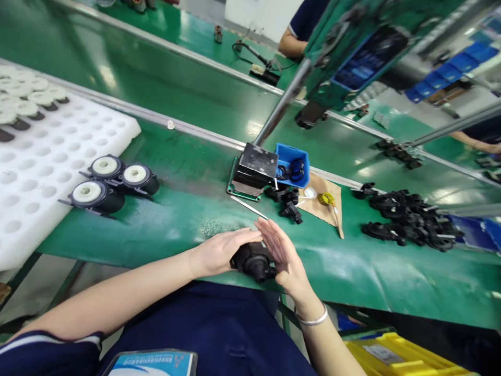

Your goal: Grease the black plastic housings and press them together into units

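Black part (pixel 255 261), by the near edge of the counter (pixel 344 277), sits held between my left hand (pixel 219 254) and right hand (pixel 287 261), both loosely cupped; I should press evenly.

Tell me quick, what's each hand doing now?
Left hand: cupped, holding one side of a round black plastic part.
Right hand: cupped, fingers straight, holding its other side.

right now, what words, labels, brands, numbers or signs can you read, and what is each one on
Nothing reads clearly enough to quote.
Badge on the person's chest: a printed line, too small and blurred to read.
Label on the yellow crate: too blurred to read.
Blue panel on the green machine: blurred, any writing unreadable.
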Demonstrator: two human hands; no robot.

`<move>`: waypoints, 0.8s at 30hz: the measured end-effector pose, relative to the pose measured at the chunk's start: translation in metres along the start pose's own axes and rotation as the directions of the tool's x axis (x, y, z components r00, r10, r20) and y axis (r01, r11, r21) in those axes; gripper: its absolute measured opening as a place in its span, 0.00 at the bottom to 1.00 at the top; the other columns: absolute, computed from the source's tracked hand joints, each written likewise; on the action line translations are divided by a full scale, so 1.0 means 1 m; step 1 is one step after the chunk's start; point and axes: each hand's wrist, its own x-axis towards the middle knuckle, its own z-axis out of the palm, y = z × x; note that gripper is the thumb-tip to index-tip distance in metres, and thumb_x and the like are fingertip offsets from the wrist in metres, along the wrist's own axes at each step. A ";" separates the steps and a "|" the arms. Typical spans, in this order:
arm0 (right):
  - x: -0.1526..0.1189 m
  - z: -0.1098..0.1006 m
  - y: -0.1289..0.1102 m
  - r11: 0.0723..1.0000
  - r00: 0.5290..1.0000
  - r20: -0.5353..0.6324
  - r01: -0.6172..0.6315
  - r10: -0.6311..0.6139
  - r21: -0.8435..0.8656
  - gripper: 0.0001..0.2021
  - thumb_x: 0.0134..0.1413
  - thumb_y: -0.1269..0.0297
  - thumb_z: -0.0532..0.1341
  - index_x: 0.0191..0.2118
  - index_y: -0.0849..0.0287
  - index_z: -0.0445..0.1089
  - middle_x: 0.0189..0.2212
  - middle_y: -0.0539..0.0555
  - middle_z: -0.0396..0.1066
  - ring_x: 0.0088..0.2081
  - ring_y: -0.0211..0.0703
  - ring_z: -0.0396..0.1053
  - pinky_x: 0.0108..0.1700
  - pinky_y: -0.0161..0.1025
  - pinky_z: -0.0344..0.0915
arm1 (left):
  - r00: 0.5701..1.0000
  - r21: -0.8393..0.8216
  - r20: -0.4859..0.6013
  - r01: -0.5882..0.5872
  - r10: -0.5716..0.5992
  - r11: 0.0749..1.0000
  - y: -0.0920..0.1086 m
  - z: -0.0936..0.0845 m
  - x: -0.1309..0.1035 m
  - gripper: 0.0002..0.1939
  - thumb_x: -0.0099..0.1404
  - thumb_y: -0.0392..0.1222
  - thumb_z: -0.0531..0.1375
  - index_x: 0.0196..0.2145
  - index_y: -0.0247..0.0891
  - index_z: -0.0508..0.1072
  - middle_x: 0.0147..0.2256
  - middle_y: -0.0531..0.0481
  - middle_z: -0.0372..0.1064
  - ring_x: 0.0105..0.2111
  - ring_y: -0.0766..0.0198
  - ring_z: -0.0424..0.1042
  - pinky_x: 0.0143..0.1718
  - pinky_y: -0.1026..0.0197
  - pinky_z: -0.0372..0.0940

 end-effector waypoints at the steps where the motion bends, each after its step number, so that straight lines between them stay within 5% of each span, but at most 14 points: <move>1: -0.003 0.000 0.000 0.998 1.000 0.004 -0.029 0.029 0.058 0.47 0.50 0.36 0.62 0.70 0.49 0.45 0.70 0.61 0.48 0.70 0.53 0.51 0.70 0.53 0.53 | 0.996 0.051 -0.001 -0.087 0.087 0.995 0.002 0.000 -0.001 0.36 0.67 0.36 0.60 0.67 0.39 0.49 0.61 0.36 0.65 0.64 0.53 0.63 0.65 0.43 0.60; 3: -0.009 0.003 0.000 0.994 0.998 0.031 -0.064 0.062 0.088 0.46 0.49 0.39 0.65 0.69 0.50 0.49 0.69 0.61 0.51 0.68 0.53 0.55 0.69 0.52 0.56 | 0.978 0.131 0.006 -0.207 0.208 0.970 0.009 -0.003 -0.002 0.32 0.70 0.31 0.54 0.68 0.38 0.49 0.61 0.35 0.65 0.66 0.54 0.59 0.66 0.39 0.56; 6: -0.015 0.009 0.000 1.000 1.000 -0.025 0.005 -0.004 0.025 0.48 0.44 0.40 0.69 0.68 0.54 0.54 0.66 0.63 0.56 0.65 0.54 0.61 0.66 0.50 0.61 | 0.969 0.166 0.061 -0.245 0.238 0.955 0.023 -0.009 -0.004 0.35 0.69 0.34 0.57 0.69 0.39 0.47 0.60 0.35 0.66 0.66 0.54 0.59 0.68 0.36 0.50; 10: -0.018 0.014 -0.015 0.938 0.964 -0.073 0.230 -0.257 -0.261 0.52 0.37 0.43 0.73 0.67 0.57 0.56 0.61 0.64 0.63 0.62 0.54 0.64 0.66 0.49 0.62 | 0.998 0.026 -0.036 -0.051 0.052 0.998 0.045 -0.012 -0.007 0.62 0.51 0.65 0.69 0.70 0.37 0.41 0.68 0.25 0.46 0.69 0.36 0.47 0.67 0.28 0.44; 12: -0.019 0.015 -0.026 0.877 0.932 -0.029 0.330 -0.362 -0.351 0.52 0.37 0.44 0.74 0.67 0.58 0.55 0.60 0.64 0.65 0.61 0.53 0.65 0.65 0.48 0.63 | 0.995 -0.071 -0.066 0.066 -0.071 0.995 0.053 -0.011 -0.008 0.64 0.49 0.71 0.65 0.70 0.36 0.41 0.69 0.25 0.42 0.69 0.34 0.47 0.66 0.31 0.49; 17: -0.026 0.015 -0.039 0.818 0.898 0.014 0.408 -0.440 -0.405 0.52 0.38 0.46 0.74 0.67 0.59 0.53 0.61 0.64 0.62 0.62 0.52 0.63 0.66 0.46 0.62 | 0.995 -0.102 -0.070 0.067 -0.074 0.993 0.061 -0.007 -0.008 0.61 0.45 0.69 0.69 0.68 0.42 0.50 0.64 0.32 0.58 0.62 0.39 0.62 0.63 0.39 0.59; 24: -0.038 0.015 -0.037 0.813 0.892 0.004 0.414 -0.452 -0.410 0.52 0.38 0.47 0.74 0.67 0.59 0.52 0.60 0.64 0.63 0.62 0.51 0.64 0.64 0.44 0.64 | 0.992 -0.152 -0.092 0.069 -0.084 0.986 0.066 -0.002 -0.014 0.56 0.46 0.66 0.71 0.65 0.40 0.57 0.62 0.31 0.62 0.60 0.40 0.65 0.61 0.39 0.62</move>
